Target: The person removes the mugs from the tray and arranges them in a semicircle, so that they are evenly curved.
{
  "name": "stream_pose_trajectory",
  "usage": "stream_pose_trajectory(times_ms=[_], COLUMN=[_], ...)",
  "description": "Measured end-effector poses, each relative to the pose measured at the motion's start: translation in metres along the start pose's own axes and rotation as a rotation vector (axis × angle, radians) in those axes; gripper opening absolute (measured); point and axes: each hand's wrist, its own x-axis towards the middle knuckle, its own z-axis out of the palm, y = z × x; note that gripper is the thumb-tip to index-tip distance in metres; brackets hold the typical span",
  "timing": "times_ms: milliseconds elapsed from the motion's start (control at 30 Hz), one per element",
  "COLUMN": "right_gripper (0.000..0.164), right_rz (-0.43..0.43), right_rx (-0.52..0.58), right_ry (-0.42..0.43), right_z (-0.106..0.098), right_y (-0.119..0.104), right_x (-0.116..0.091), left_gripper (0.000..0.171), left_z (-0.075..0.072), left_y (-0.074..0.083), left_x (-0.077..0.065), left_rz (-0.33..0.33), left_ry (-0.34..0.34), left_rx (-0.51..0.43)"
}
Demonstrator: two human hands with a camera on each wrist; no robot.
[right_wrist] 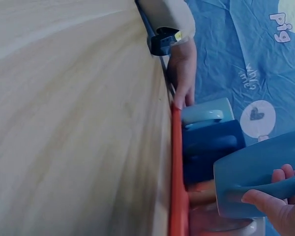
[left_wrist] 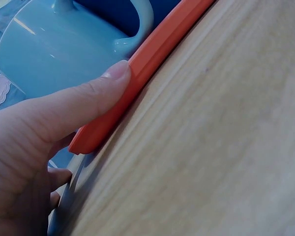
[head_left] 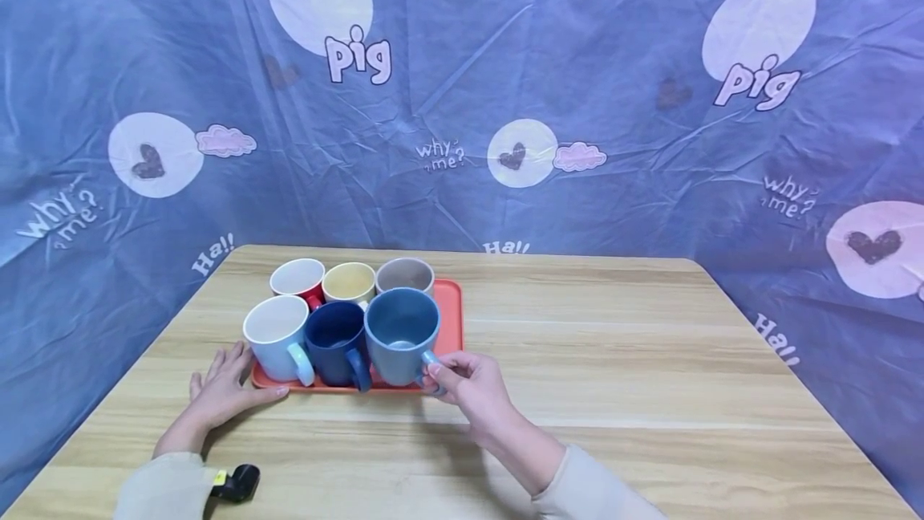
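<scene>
My right hand (head_left: 476, 392) pinches the handle of a grey-blue mug (head_left: 393, 355) between thumb and fingers. In the right wrist view that mug (right_wrist: 253, 172) hangs above the orange tray (right_wrist: 176, 172), higher than the mugs around it. My left hand (head_left: 224, 396) spans the tray's near left corner, its thumb (left_wrist: 96, 96) laid against the front rim and the other fingers spread along the left side. Beside it on the tray (head_left: 451, 315) stands a light blue mug (head_left: 269, 353), with a navy mug (head_left: 328, 359) to its right.
Behind them on the tray stand a red mug with a white inside (head_left: 297, 278), a cream-yellow mug (head_left: 350, 283) and a grey mug (head_left: 404, 273). A black device (head_left: 238, 484) is worn at my left wrist. The wooden table (head_left: 613, 359) meets a blue printed curtain (head_left: 613, 87).
</scene>
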Motion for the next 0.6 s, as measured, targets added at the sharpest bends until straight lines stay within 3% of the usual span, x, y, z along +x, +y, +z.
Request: stream_pose_trajectory(times_ms=[600], right_gripper=[0.006], right_rz=[-0.046], right_rx=[-0.020], right_ry=[0.135], right_z=[-0.038], right_y=[-0.045], right_x=[0.001], left_gripper=[0.102], left_z=[-0.001], left_y=[0.001], left_x=[-0.001], left_rz=[-0.002], left_ry=[-0.005], left_rx=[0.000])
